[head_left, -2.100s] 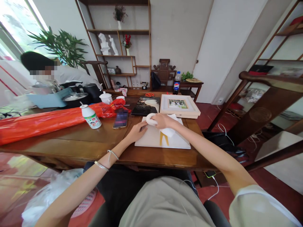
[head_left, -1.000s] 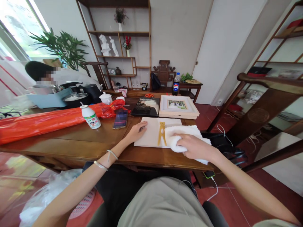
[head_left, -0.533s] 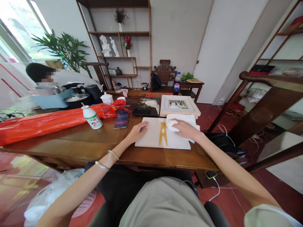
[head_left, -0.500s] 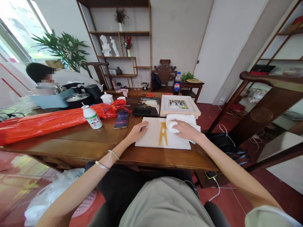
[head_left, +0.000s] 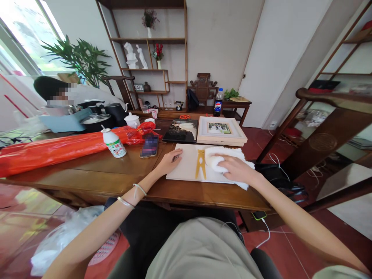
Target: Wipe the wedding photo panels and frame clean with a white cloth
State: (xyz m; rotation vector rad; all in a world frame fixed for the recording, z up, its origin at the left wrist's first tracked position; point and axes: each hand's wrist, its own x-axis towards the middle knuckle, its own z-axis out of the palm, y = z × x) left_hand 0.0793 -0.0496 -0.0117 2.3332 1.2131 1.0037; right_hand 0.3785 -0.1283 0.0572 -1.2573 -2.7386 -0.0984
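Note:
A flat white board lies on the wooden table in front of me, bearing a yellow A-shaped figure. My left hand rests on the board's left edge with its fingers stretched out; a small dark patterned patch shows beside them. In my right hand is a bunched white cloth, pressed onto the board's right part. Part of the cloth spreads past the board's right and front edges, hiding that corner.
Behind the board lie a dark picture panel and a framed photo. To the left are a phone, a white bottle and a long red plastic-wrapped bundle. A cola bottle stands farther back. A person leans at the far left.
My right hand has moved right and slightly toward me with the cloth, which now reaches over the board's front edge. My left hand has stayed in place.

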